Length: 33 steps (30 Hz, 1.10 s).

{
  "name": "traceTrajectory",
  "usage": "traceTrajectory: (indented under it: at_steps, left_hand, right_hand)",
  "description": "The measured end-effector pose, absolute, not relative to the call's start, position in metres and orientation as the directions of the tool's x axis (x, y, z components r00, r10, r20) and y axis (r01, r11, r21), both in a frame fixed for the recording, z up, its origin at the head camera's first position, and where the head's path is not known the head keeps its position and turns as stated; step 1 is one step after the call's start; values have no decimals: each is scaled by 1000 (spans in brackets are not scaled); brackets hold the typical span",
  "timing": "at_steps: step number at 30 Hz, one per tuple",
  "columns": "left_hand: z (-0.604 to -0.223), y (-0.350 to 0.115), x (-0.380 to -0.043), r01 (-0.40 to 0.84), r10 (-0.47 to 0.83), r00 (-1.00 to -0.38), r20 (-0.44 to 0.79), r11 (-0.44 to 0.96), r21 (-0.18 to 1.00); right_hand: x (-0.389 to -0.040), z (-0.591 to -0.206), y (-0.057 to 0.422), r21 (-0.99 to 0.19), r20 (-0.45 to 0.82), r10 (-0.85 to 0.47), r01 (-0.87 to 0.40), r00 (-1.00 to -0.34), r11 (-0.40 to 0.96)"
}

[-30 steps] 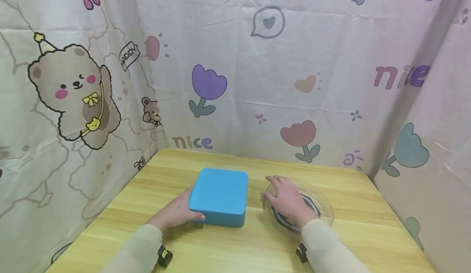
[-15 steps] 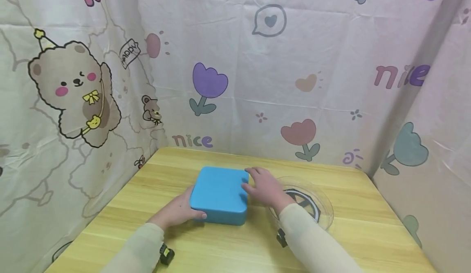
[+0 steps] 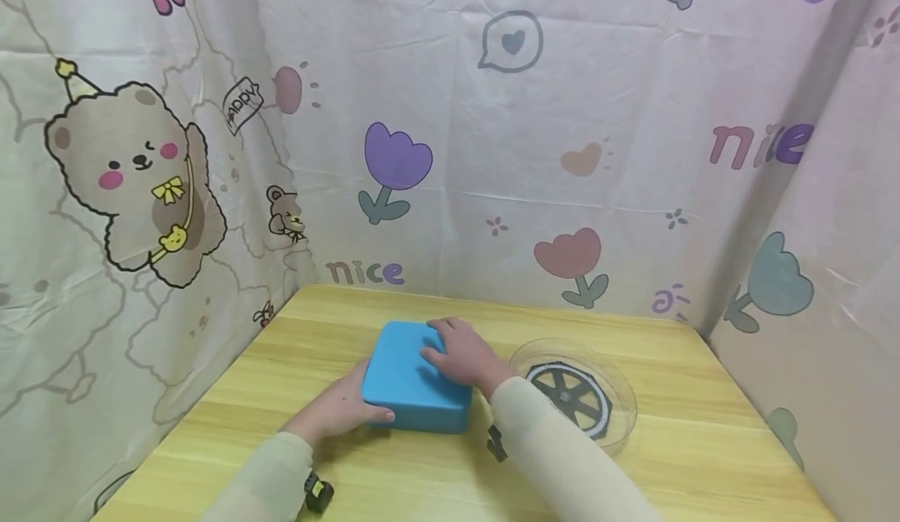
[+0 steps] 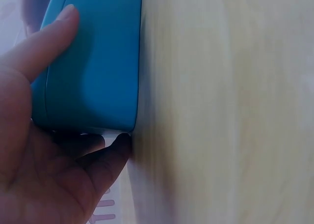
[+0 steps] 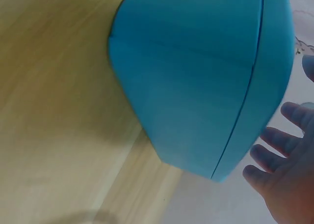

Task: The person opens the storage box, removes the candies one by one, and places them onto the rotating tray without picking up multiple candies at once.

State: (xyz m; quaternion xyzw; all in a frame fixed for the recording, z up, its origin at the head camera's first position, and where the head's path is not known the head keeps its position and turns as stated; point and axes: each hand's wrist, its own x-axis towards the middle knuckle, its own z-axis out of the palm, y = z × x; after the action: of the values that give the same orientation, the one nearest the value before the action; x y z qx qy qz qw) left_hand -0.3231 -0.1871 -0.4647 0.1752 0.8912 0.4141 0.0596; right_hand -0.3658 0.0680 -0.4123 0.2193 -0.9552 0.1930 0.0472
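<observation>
A blue square box sits on the wooden table, a thin lid seam running round its sides in the right wrist view. My left hand grips its near left corner, with the thumb along the front side and the other fingers against the left side. Over the right part of the box's top lies my right hand, fingers slightly spread, the fingertips close over the lid. In the right wrist view that hand shows beside the lid's edge with nothing between its fingers.
Right of the box stands a round clear plastic dish, with a dark wheel-like piece with spokes and a pale ring showing in it. My right sleeve overlaps its near side. Printed cloth hangs behind and beside the table.
My right hand has moved left from above the clear dish to over the top of the blue box. The left hand keeps its grip on the box, which stays in place.
</observation>
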Motion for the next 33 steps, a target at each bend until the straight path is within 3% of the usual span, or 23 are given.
traceTrajectory:
  at_steps: [16,26,33]
  left_hand:
    - [-463,-189,-321,271,372,-928,37,602,752]
    - [-465,-182,-324,283,389,-920,44,584,761]
    - [-465,-183,-323,279,375,-926,47,593,755]
  right_hand:
    - [-388,-409,28,-375,81,-394,-394,-916,839]
    - [-404,-406,19,-346,-35,-323,-292,-946,892]
    - [-408,-396,16,-309,-100,-342,-297,-934,903]
